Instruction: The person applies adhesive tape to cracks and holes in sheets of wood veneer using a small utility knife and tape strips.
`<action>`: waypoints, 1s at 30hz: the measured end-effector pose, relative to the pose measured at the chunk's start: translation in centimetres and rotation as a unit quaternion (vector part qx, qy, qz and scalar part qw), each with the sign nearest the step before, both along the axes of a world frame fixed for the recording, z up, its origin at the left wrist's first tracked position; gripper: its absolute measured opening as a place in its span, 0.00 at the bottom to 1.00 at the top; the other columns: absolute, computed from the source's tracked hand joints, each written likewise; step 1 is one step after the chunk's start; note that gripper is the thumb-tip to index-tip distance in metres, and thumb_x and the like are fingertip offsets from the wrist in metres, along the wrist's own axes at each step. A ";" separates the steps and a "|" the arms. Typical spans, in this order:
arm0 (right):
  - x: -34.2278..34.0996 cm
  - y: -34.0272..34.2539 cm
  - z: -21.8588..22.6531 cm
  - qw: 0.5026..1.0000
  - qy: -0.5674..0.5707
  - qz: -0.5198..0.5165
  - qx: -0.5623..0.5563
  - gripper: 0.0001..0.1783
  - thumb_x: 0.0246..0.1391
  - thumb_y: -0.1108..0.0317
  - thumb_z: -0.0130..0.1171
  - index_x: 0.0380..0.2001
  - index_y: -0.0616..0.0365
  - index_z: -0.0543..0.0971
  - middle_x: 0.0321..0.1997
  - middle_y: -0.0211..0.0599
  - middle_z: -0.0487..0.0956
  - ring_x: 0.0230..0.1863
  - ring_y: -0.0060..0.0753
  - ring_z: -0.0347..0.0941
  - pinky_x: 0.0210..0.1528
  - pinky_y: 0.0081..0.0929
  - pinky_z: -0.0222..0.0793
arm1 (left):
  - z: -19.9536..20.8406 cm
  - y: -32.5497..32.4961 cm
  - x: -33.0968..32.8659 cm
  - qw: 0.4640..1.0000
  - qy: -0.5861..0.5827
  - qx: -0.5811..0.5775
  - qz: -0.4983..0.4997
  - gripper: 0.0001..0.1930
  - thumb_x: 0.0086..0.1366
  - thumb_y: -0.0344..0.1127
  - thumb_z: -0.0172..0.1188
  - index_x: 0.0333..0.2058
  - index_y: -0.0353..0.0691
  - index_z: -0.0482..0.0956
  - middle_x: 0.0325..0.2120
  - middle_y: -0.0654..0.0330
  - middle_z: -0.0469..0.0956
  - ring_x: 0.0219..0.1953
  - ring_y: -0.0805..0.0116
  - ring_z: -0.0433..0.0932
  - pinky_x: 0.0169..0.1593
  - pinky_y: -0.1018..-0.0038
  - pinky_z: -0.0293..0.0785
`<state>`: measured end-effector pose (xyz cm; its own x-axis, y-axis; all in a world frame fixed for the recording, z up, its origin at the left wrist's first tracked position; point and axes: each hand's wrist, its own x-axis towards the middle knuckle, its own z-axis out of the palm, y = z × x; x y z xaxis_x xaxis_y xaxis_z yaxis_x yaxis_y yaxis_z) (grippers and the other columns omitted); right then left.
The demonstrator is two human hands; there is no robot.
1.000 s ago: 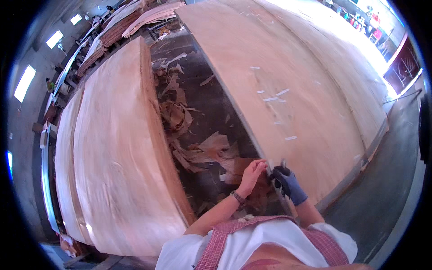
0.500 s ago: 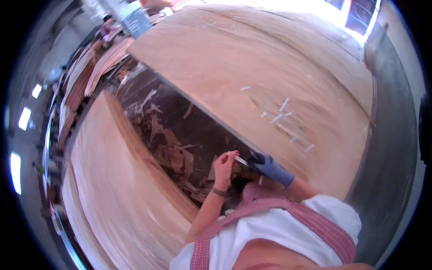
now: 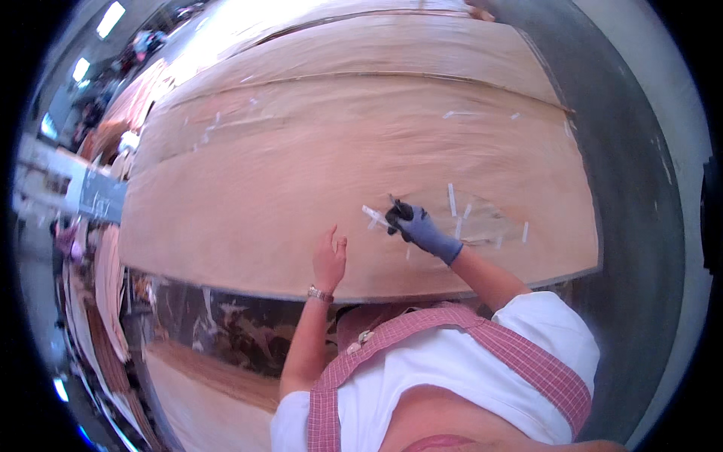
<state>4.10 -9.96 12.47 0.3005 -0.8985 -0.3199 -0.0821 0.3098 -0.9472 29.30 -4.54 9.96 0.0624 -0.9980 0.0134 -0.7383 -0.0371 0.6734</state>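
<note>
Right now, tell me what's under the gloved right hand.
The pale wood sheet spreads below the right hand, a white strip showing beside it. Whatever the hand covers is hidden.

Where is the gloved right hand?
In the head view, the gloved right hand is near centre, over the wood sheet, right of the bare left hand.

The veneer sheet is pinkish tan with streaky grain, its tape strips white. The right glove is blue-grey with black fingers. The apron is checked reddish pink, the shirt white, the floor dark grey.
</note>
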 end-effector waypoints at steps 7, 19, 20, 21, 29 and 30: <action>10.5 -17.9 -2.6 0.977 -0.043 -0.206 -0.023 0.10 0.60 0.60 0.57 0.37 0.54 0.78 0.27 0.32 0.81 0.16 0.15 0.62 0.17 0.17 0.58 | -5.8 -22.9 8.6 0.931 -0.234 -0.137 -0.246 0.31 0.65 0.39 0.55 0.64 0.36 0.59 0.65 0.49 0.59 0.67 0.53 0.57 0.67 0.60 0.55; 16.1 -28.9 -9.3 0.938 0.037 -0.333 0.085 0.10 0.58 0.61 0.59 0.31 0.56 0.79 0.24 0.31 0.81 0.20 0.20 0.73 0.21 0.20 0.64 | -7.4 -39.5 7.6 0.899 -0.147 -0.179 -0.373 0.26 0.65 0.39 0.53 0.62 0.46 0.65 0.64 0.61 0.63 0.64 0.56 0.61 0.65 0.57 0.58; 15.8 -28.7 -9.5 0.940 0.041 -0.329 0.083 0.10 0.58 0.60 0.59 0.30 0.56 0.79 0.25 0.30 0.81 0.21 0.21 0.74 0.22 0.20 0.65 | -7.1 -40.2 7.4 0.893 -0.152 -0.165 -0.389 0.25 0.65 0.39 0.53 0.61 0.47 0.67 0.63 0.62 0.64 0.63 0.56 0.62 0.63 0.57 0.59; 15.7 -28.8 -9.7 0.949 0.069 -0.300 0.064 0.11 0.57 0.59 0.59 0.30 0.56 0.79 0.25 0.32 0.81 0.22 0.23 0.75 0.23 0.22 0.66 | -6.8 -40.9 7.5 0.888 -0.161 -0.152 -0.403 0.23 0.65 0.40 0.53 0.59 0.48 0.68 0.63 0.62 0.65 0.62 0.57 0.64 0.62 0.57 0.61; 13.7 -32.2 -6.6 0.890 0.430 -0.143 -0.055 0.17 0.59 0.55 0.57 0.36 0.60 0.77 0.24 0.39 0.79 0.19 0.22 0.70 0.24 0.25 0.68 | -7.6 -42.5 9.5 0.885 -0.129 -0.150 -0.422 0.20 0.64 0.42 0.53 0.54 0.48 0.73 0.60 0.60 0.68 0.59 0.56 0.67 0.59 0.59 0.64; 14.9 -31.7 -6.0 0.918 0.361 -0.154 -0.049 0.15 0.60 0.57 0.56 0.38 0.59 0.77 0.25 0.37 0.80 0.21 0.23 0.72 0.23 0.25 0.68 | -8.0 -42.6 10.5 0.885 -0.094 -0.145 -0.433 0.20 0.63 0.42 0.54 0.54 0.48 0.73 0.60 0.59 0.68 0.60 0.55 0.67 0.59 0.59 0.64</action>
